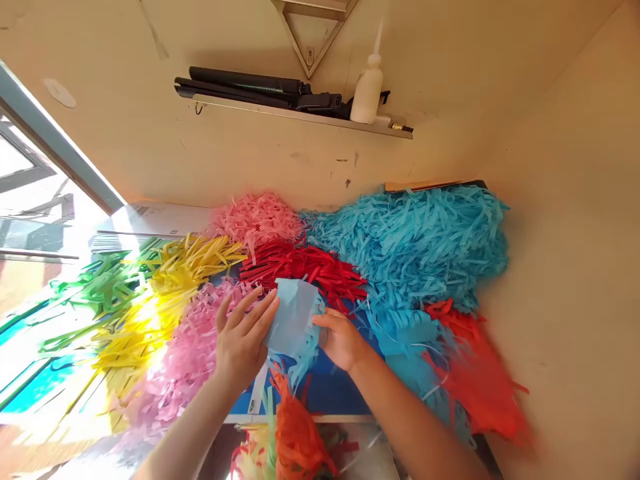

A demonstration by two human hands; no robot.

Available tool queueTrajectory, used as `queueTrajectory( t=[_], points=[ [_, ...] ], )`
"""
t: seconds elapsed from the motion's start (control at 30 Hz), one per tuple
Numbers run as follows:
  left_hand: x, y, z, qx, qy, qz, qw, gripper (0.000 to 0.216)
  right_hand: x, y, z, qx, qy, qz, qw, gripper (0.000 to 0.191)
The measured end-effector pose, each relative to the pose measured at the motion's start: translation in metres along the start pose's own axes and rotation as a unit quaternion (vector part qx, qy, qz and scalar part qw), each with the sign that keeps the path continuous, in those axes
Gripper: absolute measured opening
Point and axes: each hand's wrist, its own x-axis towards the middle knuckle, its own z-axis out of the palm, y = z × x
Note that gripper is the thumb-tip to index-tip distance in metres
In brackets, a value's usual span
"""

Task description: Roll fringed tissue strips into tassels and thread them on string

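Note:
A folded piece of light blue tissue paper (294,317) with a fringed right side is between my hands, over the blue table. My left hand (243,333) has its fingers stretched out and slightly spread, the fingertips touching the paper's left edge; its thumb is mostly hidden. With thumb and fingers, my right hand (343,337) pinches the paper's right, fringed edge. Below the paper hangs orange fringed tissue (300,427) at the table's front edge. Just behind it lies a heap of red paper strips (310,267).
Blue fringe (425,247) is heaped at the back right, with red-orange tissue (485,380) in front. Pink (260,217), lilac (193,347), yellow (150,313) and green (103,280) fringes spread leftward. A wall shelf (300,116) holds a white bottle (367,93) and black tools (245,83).

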Motion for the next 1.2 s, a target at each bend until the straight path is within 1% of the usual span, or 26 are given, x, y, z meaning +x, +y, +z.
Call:
queueTrajectory(
  t=[0.07,0.13,0.2,0.23,0.27,0.33,0.37,0.43,0.5,0.53,0.57,0.6,0.63,0.67,0.7,0.73,0.77,0.8,0.83,0.87,0.9,0.93,1.0,1.07,1.13,1.2],
  points=[
    [0.01,-0.007,-0.03,0.059,0.021,0.031,0.998,0.061,0.003,0.004,0.016,0.02,-0.085,-0.002,0.996,0.036],
    [0.021,-0.011,-0.058,0.107,0.018,0.069,0.992,0.06,0.005,0.007,0.029,0.038,-0.177,0.004,0.983,0.041],
    [0.028,-0.012,-0.074,0.135,0.006,0.103,0.985,0.06,0.005,0.008,0.033,0.04,-0.224,0.02,0.974,0.05],
    [0.029,-0.01,-0.077,0.135,-0.005,0.109,0.985,0.06,0.005,0.007,0.03,0.034,-0.226,0.028,0.973,0.053],
    [0.028,-0.008,-0.075,0.128,-0.02,0.103,0.986,0.058,0.003,0.005,0.023,0.025,-0.216,0.034,0.976,0.055],
    [0.018,0.001,-0.059,0.101,-0.061,0.091,0.989,0.054,-0.002,0.0,0.001,-0.004,-0.169,0.044,0.985,0.054],
    [0.011,0.006,-0.047,0.091,-0.083,0.087,0.989,0.052,-0.006,-0.004,-0.013,-0.022,-0.137,0.049,0.989,0.053],
    [-0.007,0.02,-0.017,0.088,-0.134,0.108,0.981,0.048,-0.017,-0.014,-0.047,-0.07,-0.07,0.059,0.993,0.055],
    [-0.027,0.037,0.013,0.096,-0.197,0.103,0.97,0.045,-0.032,-0.025,-0.081,-0.147,-0.005,0.064,0.987,0.057],
    [-0.035,0.045,0.028,0.096,-0.233,0.097,0.963,0.045,-0.041,-0.032,-0.095,-0.204,0.028,0.065,0.976,0.056],
    [-0.043,0.053,0.04,0.091,-0.267,0.089,0.955,0.045,-0.05,-0.038,-0.107,-0.278,0.065,0.062,0.956,0.052],
    [-0.049,0.061,0.051,0.086,-0.301,0.078,0.947,0.045,-0.059,-0.042,-0.114,-0.367,0.113,0.048,0.922,0.047],
    [-0.053,0.067,0.06,0.081,-0.33,0.065,0.938,0.044,-0.067,-0.045,-0.118,-0.462,0.171,0.017,0.87,0.042],
    [-0.056,0.072,0.067,0.076,-0.355,0.051,0.93,0.044,-0.074,-0.045,-0.117,-0.552,0.231,-0.032,0.801,0.038],
    [-0.056,0.076,0.072,0.072,-0.373,0.038,0.924,0.044,-0.079,-0.04,-0.112,-0.624,0.275,-0.092,0.726,0.035],
    [-0.055,0.079,0.074,0.068,-0.386,0.027,0.92,0.043,-0.083,-0.032,-0.104,-0.674,0.289,-0.152,0.663,0.033],
    [-0.053,0.081,0.075,0.063,-0.393,0.018,0.917,0.043,-0.084,-0.02,-0.094,-0.707,0.267,-0.202,0.623,0.033],
    [-0.05,0.082,0.074,0.056,-0.397,0.008,0.916,0.043,-0.083,-0.006,-0.084,-0.727,0.211,-0.234,0.61,0.035],
    [-0.046,0.083,0.072,0.047,-0.398,-0.002,0.916,0.042,-0.08,0.01,-0.075,-0.74,0.131,-0.245,0.613,0.038],
    [-0.042,0.083,0.07,0.039,-0.399,-0.011,0.916,0.041,-0.075,0.026,-0.069,-0.746,0.063,-0.238,0.619,0.044],
    [-0.039,0.081,0.067,0.031,-0.402,-0.02,0.915,0.039,-0.068,0.04,-0.066,-0.751,0.023,-0.223,0.621,0.046],
    [-0.037,0.079,0.063,0.023,-0.406,-0.027,0.913,0.036,-0.061,0.051,-0.066,-0.753,0.009,-0.202,0.626,0.044],
    [-0.038,0.07,0.057,-0.008,-0.409,-0.044,0.911,0.03,-0.049,0.06,-0.075,-0.753,0.035,-0.155,0.639,0.031],
    [-0.043,0.056,0.053,-0.065,-0.402,-0.065,0.911,0.027,-0.04,0.056,-0.088,-0.754,0.068,-0.113,0.644,0.016],
    [-0.049,0.041,0.052,-0.123,-0.391,-0.106,0.906,0.028,-0.034,0.045,-0.095,-0.762,0.086,-0.088,0.635,0.012],
    [-0.051,0.03,0.052,-0.153,-0.382,-0.166,0.896,0.026,-0.028,0.035,-0.093,-0.771,0.09,-0.074,0.626,0.013]
  ],
)
